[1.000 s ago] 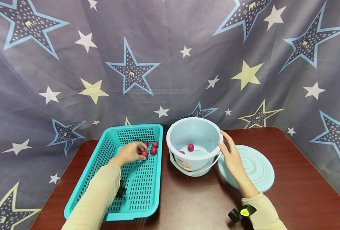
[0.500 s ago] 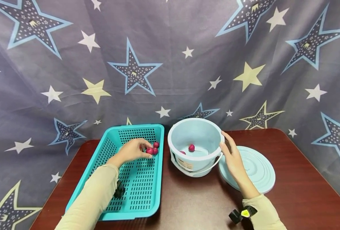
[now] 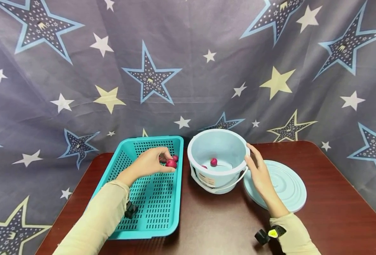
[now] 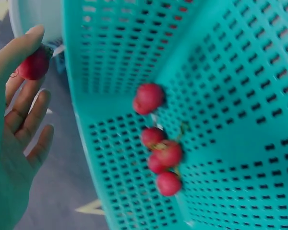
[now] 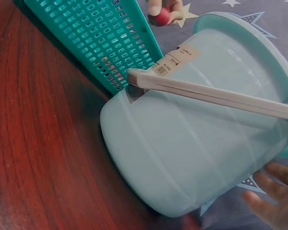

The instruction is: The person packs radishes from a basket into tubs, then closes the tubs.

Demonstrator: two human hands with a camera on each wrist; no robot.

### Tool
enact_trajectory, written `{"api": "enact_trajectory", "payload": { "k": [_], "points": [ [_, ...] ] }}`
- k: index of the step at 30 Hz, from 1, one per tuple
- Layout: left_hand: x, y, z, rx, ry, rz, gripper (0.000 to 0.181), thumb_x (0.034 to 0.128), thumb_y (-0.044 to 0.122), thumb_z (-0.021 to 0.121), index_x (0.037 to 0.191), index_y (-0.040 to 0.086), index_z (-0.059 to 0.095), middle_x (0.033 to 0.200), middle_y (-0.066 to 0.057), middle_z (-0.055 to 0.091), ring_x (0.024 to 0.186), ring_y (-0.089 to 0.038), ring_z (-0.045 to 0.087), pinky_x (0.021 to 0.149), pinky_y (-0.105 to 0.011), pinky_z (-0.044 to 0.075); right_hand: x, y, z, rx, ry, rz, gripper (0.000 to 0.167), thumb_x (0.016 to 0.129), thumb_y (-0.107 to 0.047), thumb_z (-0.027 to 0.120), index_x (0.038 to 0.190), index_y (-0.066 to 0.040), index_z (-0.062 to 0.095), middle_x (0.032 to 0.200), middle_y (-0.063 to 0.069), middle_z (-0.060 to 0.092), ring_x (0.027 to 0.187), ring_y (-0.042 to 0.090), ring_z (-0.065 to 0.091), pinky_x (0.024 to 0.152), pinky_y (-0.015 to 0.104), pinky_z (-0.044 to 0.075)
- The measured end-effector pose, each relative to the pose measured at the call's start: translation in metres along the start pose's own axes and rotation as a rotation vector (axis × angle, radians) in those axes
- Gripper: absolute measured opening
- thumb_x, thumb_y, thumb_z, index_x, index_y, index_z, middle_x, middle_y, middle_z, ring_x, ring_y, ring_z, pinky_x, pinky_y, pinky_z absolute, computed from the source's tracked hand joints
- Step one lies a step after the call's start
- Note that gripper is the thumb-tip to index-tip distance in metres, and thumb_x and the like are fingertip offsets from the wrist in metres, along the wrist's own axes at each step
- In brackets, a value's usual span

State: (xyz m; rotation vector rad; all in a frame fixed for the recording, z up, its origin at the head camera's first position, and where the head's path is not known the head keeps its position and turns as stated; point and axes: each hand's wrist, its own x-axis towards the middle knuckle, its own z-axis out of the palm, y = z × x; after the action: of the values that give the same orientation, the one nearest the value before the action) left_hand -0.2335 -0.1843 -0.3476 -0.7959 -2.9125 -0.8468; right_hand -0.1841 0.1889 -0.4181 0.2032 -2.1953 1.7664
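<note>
My left hand [image 3: 151, 163] pinches a red radish [image 3: 171, 163] between thumb and fingers, close to the right rim of the turquoise basket [image 3: 157, 216]. Several more radishes [image 4: 168, 184] lie in a far corner of that basket, with short green stems showing. Beside the basket stands a pale blue bucket [image 3: 225, 180], upright, with radishes [image 3: 213, 162] on its bottom. My right hand [image 3: 260, 173] rests its fingertips against the right side of the bucket's rim, fingers fairly straight. In the right wrist view, the held radish [image 5: 160, 17] shows above the basket's edge.
A round pale blue lid [image 3: 286, 184] lies on the dark red-brown table [image 3: 328, 184], right of the bucket and partly behind my right forearm. The bucket's white handle [image 5: 216, 95] hangs down its front. A grey curtain with stars [image 3: 188, 71] closes off the back.
My left hand has picked up a radish from the group in the basket and moved it up and right, toward the basket's right rim. The right hand stays at the bucket.
</note>
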Motion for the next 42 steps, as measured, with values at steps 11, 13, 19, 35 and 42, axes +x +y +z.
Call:
{"api": "enact_trajectory", "payload": {
  "k": [11, 13, 19, 35, 42],
  "points": [
    [0.003, 0.047, -0.013, 0.025, 0.038, 0.162, 0.032, 0.0724, 0.039, 0.089, 0.091, 0.029, 0.065, 0.083, 0.016, 0.062, 0.077, -0.009, 0.058, 0.067, -0.031, 0.05, -0.001, -0.002, 0.0, 0.012, -0.012, -0.011, 0.049, 0.107, -0.026, 0.045, 0.153, -0.011, 0.035, 0.143, 0.021, 0.047, 0.115, 0.008, 0.049, 0.088, 0.017, 0.04],
    [0.004, 0.054, -0.016, 0.027, 0.039, 0.167, 0.032, 0.0727, 0.04, 0.089, 0.093, 0.03, 0.066, 0.083, 0.015, 0.062, 0.076, -0.008, 0.057, 0.066, -0.031, 0.05, -0.001, -0.002, 0.0, 0.009, -0.015, -0.006, 0.049, 0.107, -0.026, 0.045, 0.153, -0.011, 0.035, 0.143, 0.021, 0.047, 0.115, 0.008, 0.049, 0.088, 0.016, 0.04],
    [0.01, 0.072, -0.019, 0.002, 0.031, 0.157, 0.033, 0.0744, 0.044, 0.087, 0.098, 0.032, 0.066, 0.087, 0.011, 0.06, 0.064, -0.007, 0.059, 0.065, -0.033, 0.05, -0.002, -0.002, 0.0, 0.021, -0.016, 0.003, 0.049, 0.107, -0.025, 0.046, 0.153, -0.012, 0.035, 0.143, 0.02, 0.047, 0.116, 0.01, 0.049, 0.089, 0.016, 0.04],
    [0.041, 0.099, 0.011, -0.006, -0.002, 0.233, 0.033, 0.0768, 0.043, 0.085, 0.103, 0.03, 0.069, 0.096, 0.017, 0.062, 0.092, -0.011, 0.058, 0.071, -0.03, 0.048, 0.0, -0.003, -0.001, 0.036, -0.01, -0.01, 0.049, 0.107, -0.024, 0.045, 0.153, -0.011, 0.036, 0.142, 0.021, 0.048, 0.117, 0.01, 0.049, 0.09, 0.015, 0.039],
    [0.045, 0.103, 0.028, 0.063, -0.016, 0.217, 0.031, 0.0783, 0.049, 0.081, 0.104, 0.035, 0.07, 0.094, 0.023, 0.062, 0.09, -0.004, 0.058, 0.07, -0.027, 0.047, -0.001, -0.002, 0.0, 0.031, -0.014, -0.016, 0.049, 0.107, -0.025, 0.045, 0.153, -0.011, 0.035, 0.142, 0.021, 0.048, 0.117, 0.009, 0.049, 0.09, 0.014, 0.039]
  ]
}}
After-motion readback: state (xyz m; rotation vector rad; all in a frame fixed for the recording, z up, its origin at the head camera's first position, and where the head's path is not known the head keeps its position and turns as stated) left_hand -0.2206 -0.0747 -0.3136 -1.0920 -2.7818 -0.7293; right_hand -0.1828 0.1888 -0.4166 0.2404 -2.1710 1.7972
